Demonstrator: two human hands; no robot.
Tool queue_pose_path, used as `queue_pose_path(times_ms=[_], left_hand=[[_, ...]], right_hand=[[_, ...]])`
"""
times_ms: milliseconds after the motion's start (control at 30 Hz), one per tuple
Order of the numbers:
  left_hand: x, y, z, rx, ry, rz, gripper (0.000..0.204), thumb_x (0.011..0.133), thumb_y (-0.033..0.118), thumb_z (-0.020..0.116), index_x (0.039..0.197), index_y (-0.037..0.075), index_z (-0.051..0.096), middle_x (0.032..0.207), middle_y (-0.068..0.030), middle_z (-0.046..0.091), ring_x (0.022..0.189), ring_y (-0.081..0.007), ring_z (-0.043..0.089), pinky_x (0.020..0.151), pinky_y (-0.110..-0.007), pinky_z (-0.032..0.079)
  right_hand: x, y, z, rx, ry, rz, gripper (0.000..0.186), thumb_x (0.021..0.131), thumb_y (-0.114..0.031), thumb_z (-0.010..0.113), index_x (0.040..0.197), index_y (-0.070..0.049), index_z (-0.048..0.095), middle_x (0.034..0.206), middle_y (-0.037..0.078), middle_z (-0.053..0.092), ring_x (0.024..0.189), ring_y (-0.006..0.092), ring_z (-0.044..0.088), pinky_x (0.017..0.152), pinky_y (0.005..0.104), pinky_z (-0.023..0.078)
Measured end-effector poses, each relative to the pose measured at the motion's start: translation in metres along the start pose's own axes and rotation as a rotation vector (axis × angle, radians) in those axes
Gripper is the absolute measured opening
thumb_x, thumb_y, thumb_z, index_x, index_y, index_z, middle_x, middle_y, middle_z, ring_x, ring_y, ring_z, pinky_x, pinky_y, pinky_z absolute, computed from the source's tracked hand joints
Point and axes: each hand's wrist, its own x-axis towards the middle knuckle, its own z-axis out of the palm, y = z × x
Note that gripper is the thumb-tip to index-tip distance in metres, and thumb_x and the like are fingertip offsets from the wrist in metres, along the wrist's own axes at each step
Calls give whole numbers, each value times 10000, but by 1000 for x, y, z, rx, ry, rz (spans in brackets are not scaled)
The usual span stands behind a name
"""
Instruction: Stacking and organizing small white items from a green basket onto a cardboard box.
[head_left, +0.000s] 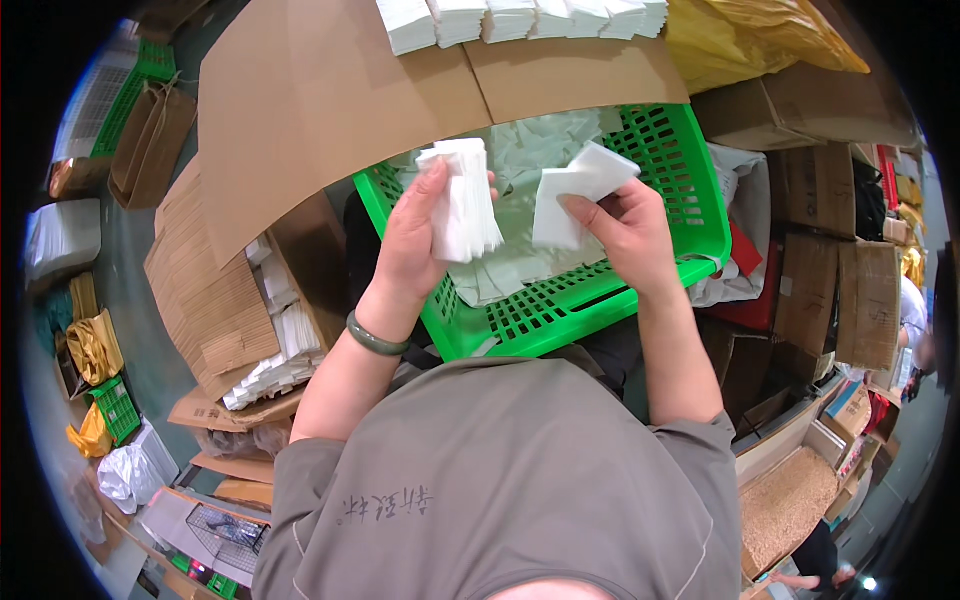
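A thick stack of white paper sheets stands upright in the clenched left hand, while the right hand pinches a few loose white sheets between thumb and fingers, both held over a green slotted plastic crate lined with clear plastic bags. A green bangle circles the left wrist. Brown cardboard flaps carrying a row of white paper bundles lie beyond the crate, with flattened brown paper bags to the left.

Single head-worn fisheye view, steeply downward, close above green crate.
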Motion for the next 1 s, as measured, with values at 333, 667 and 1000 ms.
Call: queue_pose_path(times_ms=[333,667,1000], left_hand=[[3,-14,3,328,142,94,311,974,314,484,1125,46,527,1013,-56,614,864,-98,585,759,-261,497],[3,-11,3,515,105,104,368,964,353,499,1150,37,473,1005,-41,596,873,-98,576,759,-264,497],[8,-14,-8,389,192,85,392,973,369,472,1177,39,524,1056,-20,613,912,-90,587,791,-260,492]], right_hand=[[8,24,60,273,-16,157,370,845,-44,651,1188,18,528,1065,77,639,927,120,621,816,264,509],[12,24,56,68,39,55,150,916,-146,588,989,-15,583,776,-16,600,655,32,530,557,185,390],[17,-3,32,42,323,-200,192,948,-186,554,833,-39,601,645,-58,512,557,20,419,496,184,340]])
